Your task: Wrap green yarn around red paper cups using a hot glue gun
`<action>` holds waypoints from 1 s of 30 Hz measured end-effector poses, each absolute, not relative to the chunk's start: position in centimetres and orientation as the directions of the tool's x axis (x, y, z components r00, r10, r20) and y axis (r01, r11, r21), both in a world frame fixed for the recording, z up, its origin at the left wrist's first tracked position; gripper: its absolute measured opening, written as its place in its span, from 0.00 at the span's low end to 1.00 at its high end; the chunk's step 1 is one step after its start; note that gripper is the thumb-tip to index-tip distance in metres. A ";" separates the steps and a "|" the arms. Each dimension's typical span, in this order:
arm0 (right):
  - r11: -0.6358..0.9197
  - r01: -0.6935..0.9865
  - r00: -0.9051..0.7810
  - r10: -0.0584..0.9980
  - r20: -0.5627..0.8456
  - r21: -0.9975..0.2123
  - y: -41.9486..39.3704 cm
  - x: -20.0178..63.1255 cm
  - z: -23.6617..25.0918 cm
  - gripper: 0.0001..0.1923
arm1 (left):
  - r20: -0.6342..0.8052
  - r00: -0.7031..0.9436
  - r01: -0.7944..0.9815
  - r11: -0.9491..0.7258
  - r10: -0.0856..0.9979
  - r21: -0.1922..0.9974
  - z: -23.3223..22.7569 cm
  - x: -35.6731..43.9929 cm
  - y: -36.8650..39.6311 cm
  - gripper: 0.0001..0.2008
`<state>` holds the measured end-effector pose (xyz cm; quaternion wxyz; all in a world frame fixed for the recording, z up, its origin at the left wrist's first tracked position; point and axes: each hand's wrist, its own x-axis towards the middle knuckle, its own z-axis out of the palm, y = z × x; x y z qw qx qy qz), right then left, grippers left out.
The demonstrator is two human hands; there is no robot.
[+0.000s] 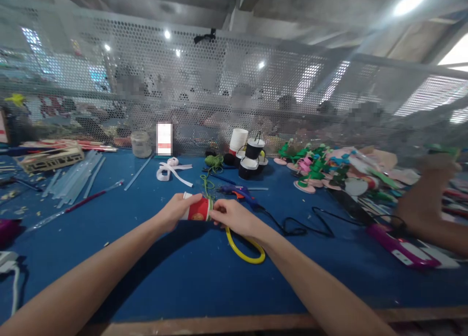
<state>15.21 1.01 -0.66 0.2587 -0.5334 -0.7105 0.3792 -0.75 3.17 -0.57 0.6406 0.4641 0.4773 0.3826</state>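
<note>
A red and white paper cup (pixel 198 209) lies on its side just above the blue table, its rim towards the right. My left hand (pixel 177 210) is closed around its left end. At the rim, the fingers of my right hand (pixel 232 215) are pinched together by the green yarn (pixel 207 185). That yarn runs up to a loose green ball (pixel 214 161). A yellow curved tube (pixel 245 257) hangs or lies below my right hand; whether it is fixed to the cup is hidden. Just behind my right hand is a blue glue gun (pixel 239 193).
Black-wrapped cups (pixel 248 168) and stacked paper cups (pixel 239 140) stand at the back. White ribbon (pixel 171 169) and glue sticks (pixel 78 177) lie left. Small green trees (pixel 317 168), a black cable (pixel 305 228) and a purple power strip (pixel 402 248) are right, near another person's arm (pixel 420 209).
</note>
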 end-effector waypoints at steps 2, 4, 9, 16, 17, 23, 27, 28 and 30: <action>0.153 0.550 -0.296 0.955 -0.021 -0.821 1.0 15.1 -1.4 0.07 | -0.308 0.274 -0.030 0.328 0.911 0.944 -0.7 -0.8 3.3 0.14; 0.172 0.543 -0.298 0.955 0.003 -0.822 1.1 15.1 -1.8 0.07 | -0.351 0.297 -0.013 0.371 0.888 0.928 -0.7 -1.1 3.6 0.15; 0.231 0.540 -0.311 0.948 0.063 -0.809 0.8 15.4 -1.5 0.08 | -0.471 0.415 -0.030 0.529 0.779 0.848 -0.5 -1.8 4.3 0.18; 0.525 0.567 -0.397 0.850 0.348 -0.635 0.3 15.5 -1.8 0.11 | -0.416 0.454 -0.100 0.508 0.788 0.855 -0.9 -1.8 4.4 0.16; 0.539 0.563 -0.403 0.841 0.361 -0.627 0.3 15.5 -1.9 0.10 | -0.386 0.433 -0.101 0.469 0.815 0.877 -0.9 -1.7 4.3 0.15; 0.347 0.523 -0.221 0.937 0.269 -0.779 0.4 16.1 -0.8 0.04 | -0.257 0.354 -0.101 0.310 0.899 0.945 -0.6 -1.0 3.4 0.14; 0.317 0.528 -0.135 0.947 0.290 -0.788 0.7 16.5 -0.3 0.09 | -0.182 0.365 -0.055 0.216 0.913 0.975 0.0 -0.6 2.8 0.14; 0.326 0.536 -0.149 0.944 0.294 -0.778 0.8 16.5 -0.4 0.11 | -0.175 0.370 -0.038 0.203 0.913 0.978 0.1 -0.5 2.6 0.14; 0.375 0.536 -0.199 0.927 0.319 -0.756 0.9 16.3 -0.6 0.12 | -0.165 0.369 -0.003 0.178 0.915 0.984 0.1 -0.4 2.5 0.15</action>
